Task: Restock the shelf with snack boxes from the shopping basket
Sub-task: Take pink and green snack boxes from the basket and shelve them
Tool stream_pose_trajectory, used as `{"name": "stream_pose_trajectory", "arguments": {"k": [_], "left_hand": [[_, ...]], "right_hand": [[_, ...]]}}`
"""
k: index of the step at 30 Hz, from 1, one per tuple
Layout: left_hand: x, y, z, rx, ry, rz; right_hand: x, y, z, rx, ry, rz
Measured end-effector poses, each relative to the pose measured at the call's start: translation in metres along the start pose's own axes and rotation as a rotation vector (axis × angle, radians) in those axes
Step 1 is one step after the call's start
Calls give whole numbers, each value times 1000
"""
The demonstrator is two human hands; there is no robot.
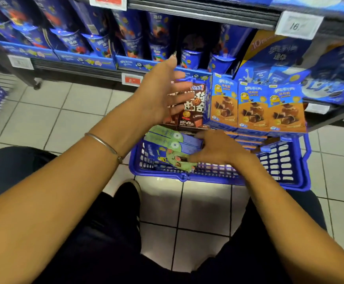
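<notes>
"Starting with the stock: where is it, and in what condition?"

"The snack boxes sit in a blue plastic basket [187, 177] on the tiled floor [64, 111], just in front of the shelf [76, 66]. Three orange boxes [253, 107] with blue tops stand upright side by side along the basket's far side. Brown boxes [189, 107] stand to their left, touching the first orange one. Green-and-blue boxes [173, 144] lie tilted in the near left part of the basket. All faces in view look square and undented."

"And the hands?"

"The left hand [158, 97] is raised above the basket in front of the brown boxes. Its fingers are spread, it holds nothing, and it is blurred. A thin bangle [105, 144] sits on that wrist. The right hand [214, 148] is down inside the basket on a green-and-blue box, thumb at the box's upper edge and fingers reaching along its face. Contact is plain, but I cannot tell whether the hand actually grips the box."

"Edges and clearance?"

"The basket's near rim lies below the right wrist. The shelf's front edge carries a red price tag [132, 79] just beyond the left hand, and blue cups [156, 50] fill the row behind it. Bare tile lies to the basket's left."
</notes>
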State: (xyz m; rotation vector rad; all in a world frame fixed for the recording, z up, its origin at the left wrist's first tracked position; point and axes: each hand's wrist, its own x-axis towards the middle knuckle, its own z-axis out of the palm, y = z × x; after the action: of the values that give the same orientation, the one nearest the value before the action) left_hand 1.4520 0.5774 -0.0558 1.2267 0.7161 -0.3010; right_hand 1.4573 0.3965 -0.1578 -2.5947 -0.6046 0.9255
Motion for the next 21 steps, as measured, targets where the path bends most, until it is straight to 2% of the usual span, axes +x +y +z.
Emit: {"name": "stream_pose_trajectory", "arguments": {"k": [2, 5, 8, 9, 11, 12, 14, 16, 18, 21], "left_hand": [[-1, 13, 0, 32, 33, 122], [1, 25, 1, 80, 206, 412], [1, 23, 2, 44, 298, 675], [2, 20, 3, 54, 325, 679], [1, 14, 6, 65, 336, 561], [1, 12, 7, 18, 265, 464], [-3, 6, 12, -112, -44, 300], [-6, 4, 14, -227, -242, 235], [-4, 4, 14, -312, -215, 250], [0, 5, 13, -309, -143, 286]], "right_hand": [[-16, 2, -25, 202, 40, -41], [-33, 7, -51, 627, 115, -64], [-34, 12, -63, 1020, 180, -82], [-33, 11, -66, 1110, 199, -97], [-31, 5, -71, 1286, 208, -126], [-29, 1, -73, 1362, 190, -142], [-27, -8, -74, 1444, 110, -154], [-27, -15, -76, 1424, 56, -160], [-26, -17, -81, 1306, 56, -157], [-26, -23, -93, 1185, 130, -203]]}}
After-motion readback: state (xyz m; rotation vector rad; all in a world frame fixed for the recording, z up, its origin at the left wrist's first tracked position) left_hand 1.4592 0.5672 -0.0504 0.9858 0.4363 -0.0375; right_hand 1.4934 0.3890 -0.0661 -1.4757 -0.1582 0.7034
